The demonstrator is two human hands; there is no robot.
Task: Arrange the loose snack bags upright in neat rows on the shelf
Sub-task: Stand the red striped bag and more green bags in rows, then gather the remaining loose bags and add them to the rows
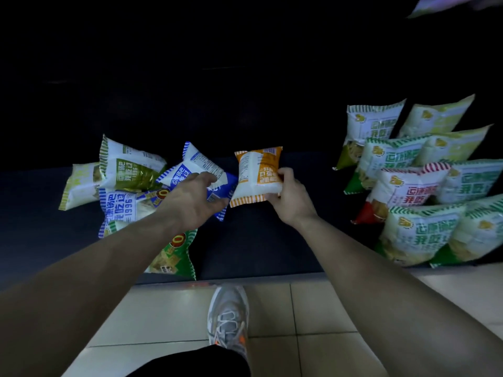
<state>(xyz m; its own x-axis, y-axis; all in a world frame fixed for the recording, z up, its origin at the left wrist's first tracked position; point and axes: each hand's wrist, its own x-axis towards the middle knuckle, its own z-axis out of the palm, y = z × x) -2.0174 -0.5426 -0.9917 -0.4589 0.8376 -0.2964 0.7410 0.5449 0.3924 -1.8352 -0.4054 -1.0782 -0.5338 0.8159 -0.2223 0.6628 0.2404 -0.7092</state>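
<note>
Dark shelf (258, 240), right hand (291, 200) gripping orange bag (255, 172), left hand (190, 197) pinching blue bag (196, 161)

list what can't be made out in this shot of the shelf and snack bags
All in the head view.
1. Back of the shelf: lost in darkness.
2. Grip of the left hand on the blue bag: the hand's back hides the fingertips.
3. The green bag: partly under the left forearm.
4. The pale thing, top right: blurred, cut by the edge.
5. Print on the orange bag in the right hand: too small.
</note>
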